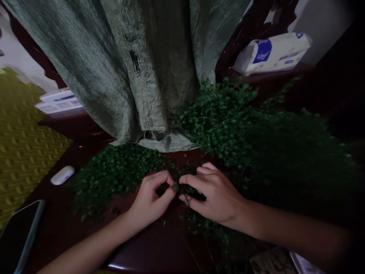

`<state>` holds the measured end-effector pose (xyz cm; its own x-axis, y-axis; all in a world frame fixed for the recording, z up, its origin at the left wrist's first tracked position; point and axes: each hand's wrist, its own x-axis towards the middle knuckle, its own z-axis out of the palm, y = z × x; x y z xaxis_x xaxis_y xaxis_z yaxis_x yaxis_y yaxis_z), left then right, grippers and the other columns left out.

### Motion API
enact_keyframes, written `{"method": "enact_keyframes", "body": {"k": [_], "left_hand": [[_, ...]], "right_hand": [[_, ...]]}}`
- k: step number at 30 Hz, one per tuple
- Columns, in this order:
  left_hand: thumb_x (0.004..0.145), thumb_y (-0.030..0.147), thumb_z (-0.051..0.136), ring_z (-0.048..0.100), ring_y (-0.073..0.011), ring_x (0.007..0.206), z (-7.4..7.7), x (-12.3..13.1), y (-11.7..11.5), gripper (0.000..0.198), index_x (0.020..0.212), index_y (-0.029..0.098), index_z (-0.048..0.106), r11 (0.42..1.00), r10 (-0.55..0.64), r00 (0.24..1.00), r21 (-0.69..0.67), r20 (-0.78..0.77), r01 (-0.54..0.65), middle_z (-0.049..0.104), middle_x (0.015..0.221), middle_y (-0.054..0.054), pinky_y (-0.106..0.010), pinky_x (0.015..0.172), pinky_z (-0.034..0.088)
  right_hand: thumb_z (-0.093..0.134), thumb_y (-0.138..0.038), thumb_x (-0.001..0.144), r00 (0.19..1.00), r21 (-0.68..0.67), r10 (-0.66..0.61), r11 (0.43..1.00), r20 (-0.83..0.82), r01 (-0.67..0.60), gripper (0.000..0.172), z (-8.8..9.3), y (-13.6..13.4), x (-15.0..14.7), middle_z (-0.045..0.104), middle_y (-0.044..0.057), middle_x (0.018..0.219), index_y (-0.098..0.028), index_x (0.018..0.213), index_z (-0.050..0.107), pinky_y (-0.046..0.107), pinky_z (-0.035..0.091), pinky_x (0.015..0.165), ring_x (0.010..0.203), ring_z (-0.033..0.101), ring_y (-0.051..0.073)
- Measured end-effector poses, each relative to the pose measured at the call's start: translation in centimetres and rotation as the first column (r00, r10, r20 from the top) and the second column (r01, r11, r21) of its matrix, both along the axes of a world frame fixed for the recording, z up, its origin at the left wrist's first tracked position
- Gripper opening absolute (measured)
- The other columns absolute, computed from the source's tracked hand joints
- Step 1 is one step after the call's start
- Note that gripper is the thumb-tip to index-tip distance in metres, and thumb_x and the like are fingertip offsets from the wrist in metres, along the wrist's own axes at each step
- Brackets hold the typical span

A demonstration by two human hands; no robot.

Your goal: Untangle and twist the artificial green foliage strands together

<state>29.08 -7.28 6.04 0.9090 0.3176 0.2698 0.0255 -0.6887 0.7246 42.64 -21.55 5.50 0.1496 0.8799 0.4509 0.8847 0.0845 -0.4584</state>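
My left hand [150, 199] and my right hand [212, 194] meet over a dark red table [148, 247], fingertips almost touching. Both pinch a small green plastic sprig [188, 190] between thumb and fingers. A low heap of small green leaf pieces [114, 171] lies to the left of my left hand. A much larger pile of green artificial foliage [256, 133] rises to the right, behind my right hand.
A grey-green woven sack [137, 68] hangs open at the back centre, its mouth on the table. A white case [62, 175] and a dark phone [19, 232] lie at the left. A tissue pack [270, 51] sits back right. Yellow patterned floor [23, 144] shows left.
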Motion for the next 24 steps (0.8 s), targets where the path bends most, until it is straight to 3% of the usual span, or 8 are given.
{"method": "enact_keyframes", "body": {"k": [10,16,24], "left_hand": [[0.079,0.015,0.056,0.053,-0.012,0.06,0.1,0.0,-0.6,0.017,0.062,0.017,0.053,0.998,0.042,0.995,-0.04,-0.087,-0.046,0.058,0.06,0.002,-0.021,0.056,0.039],[0.084,0.019,0.055,0.053,-0.0116,0.058,0.1,0.0,-1.0,0.019,0.065,0.017,0.056,0.997,-0.042,0.989,-0.07,-0.14,0.033,0.058,0.06,0.001,-0.021,0.053,0.036],[0.088,0.017,0.05,0.05,-0.0103,0.059,0.1,-0.2,-1.2,0.023,0.065,0.017,0.051,0.987,-0.111,0.981,-0.132,-0.158,0.091,0.051,0.06,0.003,-0.021,0.057,0.036]], "right_hand": [[0.049,-0.013,0.084,0.991,0.141,-0.014,0.99,0.135,-0.006,0.025,-0.3,0.0,0.0,0.057,-0.001,0.052,-0.019,0.066,0.065,0.032,0.03,0.066,0.059,0.043,0.015],[0.05,-0.018,0.084,0.968,0.124,-0.006,0.992,0.249,-0.026,0.024,-0.5,-0.2,-0.1,0.049,-0.001,0.051,-0.019,0.062,0.06,0.032,0.03,0.066,0.06,0.039,0.015],[0.048,-0.019,0.083,0.966,0.031,0.024,0.999,0.257,-0.033,0.02,-0.4,-0.2,-0.3,0.051,-0.001,0.054,-0.02,0.065,0.056,0.033,0.03,0.071,0.063,0.039,0.016]]}}
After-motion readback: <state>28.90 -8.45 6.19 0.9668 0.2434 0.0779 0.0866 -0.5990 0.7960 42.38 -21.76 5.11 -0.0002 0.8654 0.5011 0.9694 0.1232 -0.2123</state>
